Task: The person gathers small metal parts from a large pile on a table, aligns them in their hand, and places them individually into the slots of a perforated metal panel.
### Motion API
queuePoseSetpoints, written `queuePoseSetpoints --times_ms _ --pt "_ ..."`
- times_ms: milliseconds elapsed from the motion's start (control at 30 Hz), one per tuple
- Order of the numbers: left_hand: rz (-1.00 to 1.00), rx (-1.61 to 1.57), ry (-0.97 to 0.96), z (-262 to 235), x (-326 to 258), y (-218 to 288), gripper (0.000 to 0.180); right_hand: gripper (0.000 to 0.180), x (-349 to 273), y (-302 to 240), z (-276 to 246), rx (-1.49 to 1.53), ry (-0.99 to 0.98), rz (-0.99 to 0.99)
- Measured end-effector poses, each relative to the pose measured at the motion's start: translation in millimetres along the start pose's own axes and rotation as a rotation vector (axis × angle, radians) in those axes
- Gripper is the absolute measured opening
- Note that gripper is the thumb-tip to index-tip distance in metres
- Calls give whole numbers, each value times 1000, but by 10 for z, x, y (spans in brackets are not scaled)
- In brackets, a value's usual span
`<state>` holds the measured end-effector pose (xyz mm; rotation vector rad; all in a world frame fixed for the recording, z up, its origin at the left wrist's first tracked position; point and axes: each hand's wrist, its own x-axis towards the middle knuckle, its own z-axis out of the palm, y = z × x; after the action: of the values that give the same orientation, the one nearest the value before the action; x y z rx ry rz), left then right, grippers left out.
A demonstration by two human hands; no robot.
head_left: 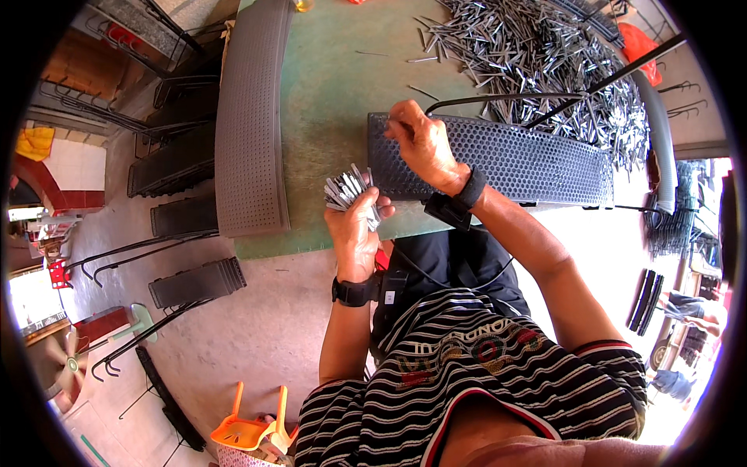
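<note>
My left hand is closed around a bundle of thin silvery metal strips, their ends fanning out above the thumb. Just right of it lies a black perforated metal panel, long and narrow with rows of round holes. Over the panel's left end is my right hand, fingers curled together in a pinch; whatever they hold, if anything, is too small to make out. A bent black rod runs along the panel's far side.
A big heap of loose metal strips covers the far right of the green table. Flat perforated grey sheets line its left edge. Black racks with hooked rods stand on the floor at left, near an orange chair and a fan.
</note>
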<state>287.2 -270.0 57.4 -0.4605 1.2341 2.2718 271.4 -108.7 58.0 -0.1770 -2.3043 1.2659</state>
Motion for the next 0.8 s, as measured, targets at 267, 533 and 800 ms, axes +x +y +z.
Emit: queuePoseSetpoints --times_ms 267,533,800 --pt "-16 54 1 -21 -12 -10 21 7 -3 -142 -80 -424 -51 -211" --pt "-41 106 -98 -11 -49 -7 22 15 -32 -142 -113 189 -343 305" --pt "-39 -3 -53 -40 -71 -20 26 13 1 -189 -95 140 0 176"
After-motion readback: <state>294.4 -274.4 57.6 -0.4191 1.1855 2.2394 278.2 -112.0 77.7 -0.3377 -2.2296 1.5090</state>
